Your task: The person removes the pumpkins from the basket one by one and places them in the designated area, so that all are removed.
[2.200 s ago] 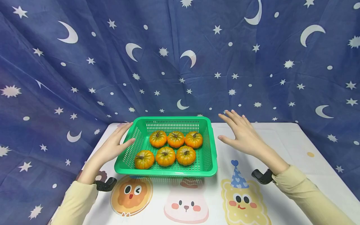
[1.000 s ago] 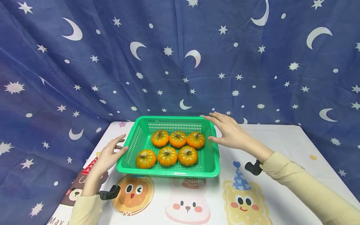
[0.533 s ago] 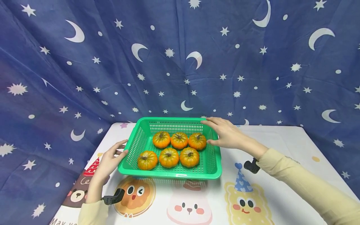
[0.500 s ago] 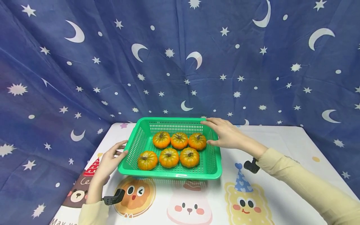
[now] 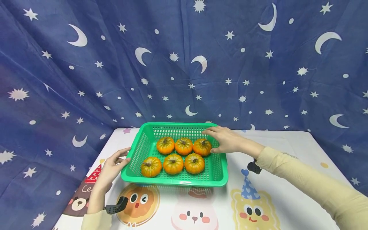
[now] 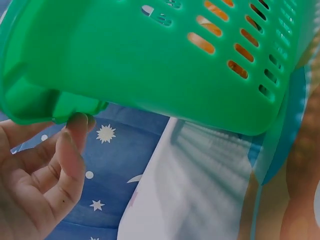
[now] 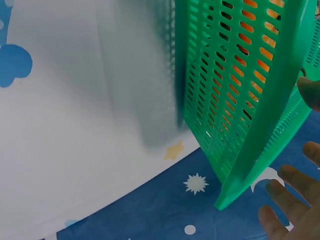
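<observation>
green basket standing on a white printed tablecloth, with a hand at either side; in it lie six pumpkins, three to the rear row and three to the front. the left hand lies at the outer side of the left rim, its fingers loosely bent; in the left wrist view a fingertip meets the lip of the basket from below, but whether it presses there cannot be told. the right hand reaches over the right rear corner, fingers and thumb spread well apart, the thumb near the right-hand pumpkin of the rear row; contact between this hand and the rim cannot be made out. compared with the earliest frame, in which the right hand was held apart from the basket, it now extends over the corner, and lower; the left hand has dropped along the left rim, its fingers more bent than before. since the preceding frame the right hand has dipped slightly further inward, while the pumpkins keep their two rows
</observation>
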{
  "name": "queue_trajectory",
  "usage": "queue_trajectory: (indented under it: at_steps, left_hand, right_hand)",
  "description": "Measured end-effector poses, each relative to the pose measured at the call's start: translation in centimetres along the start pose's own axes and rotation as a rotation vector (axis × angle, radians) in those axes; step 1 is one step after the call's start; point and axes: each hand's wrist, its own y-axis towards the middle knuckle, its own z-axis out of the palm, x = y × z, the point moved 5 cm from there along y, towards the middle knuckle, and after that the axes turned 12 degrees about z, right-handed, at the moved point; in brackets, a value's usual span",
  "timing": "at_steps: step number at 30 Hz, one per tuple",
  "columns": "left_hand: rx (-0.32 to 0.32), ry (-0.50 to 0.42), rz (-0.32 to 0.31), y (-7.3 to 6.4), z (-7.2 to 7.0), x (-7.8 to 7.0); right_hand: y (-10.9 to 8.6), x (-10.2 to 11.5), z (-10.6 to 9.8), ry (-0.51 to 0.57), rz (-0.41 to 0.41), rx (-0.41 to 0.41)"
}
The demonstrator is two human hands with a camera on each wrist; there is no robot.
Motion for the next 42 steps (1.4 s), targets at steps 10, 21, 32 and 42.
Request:
queue_trajectory:
  at_steps: [10, 21, 32, 42]
  left_hand:
    - [0.005, -0.118, -0.074, -0.1, 0.0, 0.5]
    - [0.022, -0.210, -0.093, -0.2, -0.3, 0.7]
    - [0.035, -0.260, -0.103, -0.4, -0.4, 0.8]
    - [0.032, -0.274, -0.085, -0.3, -0.3, 0.9]
  right_hand:
    - [1.7, 0.5, 1.1, 0.011, -0.034, 0.113]
    - [3.3, 0.4, 2.7, 0.051, -0.019, 0.217]
    - [4.2, 0.4, 4.0, 0.043, -0.027, 0.243]
    - [5.0, 0.4, 5.1, -0.022, -0.011, 0.263]
